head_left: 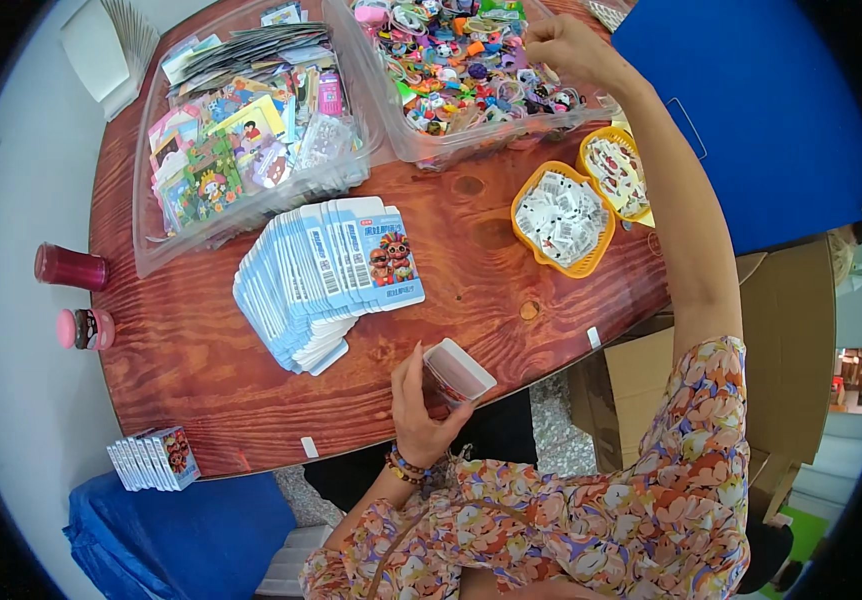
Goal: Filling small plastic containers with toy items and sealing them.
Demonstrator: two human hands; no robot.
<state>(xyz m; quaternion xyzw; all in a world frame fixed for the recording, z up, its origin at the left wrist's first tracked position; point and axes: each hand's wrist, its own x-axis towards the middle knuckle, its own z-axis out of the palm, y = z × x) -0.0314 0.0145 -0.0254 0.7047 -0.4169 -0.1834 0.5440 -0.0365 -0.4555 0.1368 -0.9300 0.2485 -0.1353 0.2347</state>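
Head view.
Bench point(471, 250): one, reddish-brown wood grain, bowed by the lens; two white tabs point(309, 447) on its near edge.
Room: pale wall point(16, 400) beyond the left edge; blue panel point(761, 110) past the far right corner; cardboard boxes point(791, 350) off the right; blue cloth point(181, 540) below the near left corner; speckled floor point(556, 425).
Far edge: clear tub point(156, 255) of cards, left; second clear tub point(416, 150) of trinkets, right.
Right edge: two yellow baskets point(591, 265), side by side.
Left edge: two pink-toned jars point(86, 330).
Near left corner: row of small boxes point(151, 462).
Centre: fanned blue-and-white cartons point(301, 275).
Moving room: wood strips left of the cartons, between cartons and baskets, and along the near edge.
Left hand point(421, 415): wrapped around open carton point(463, 370) at the near edge.
Right hand point(566, 50): fingers curled over the trinkets point(471, 70); grip cannot be told.
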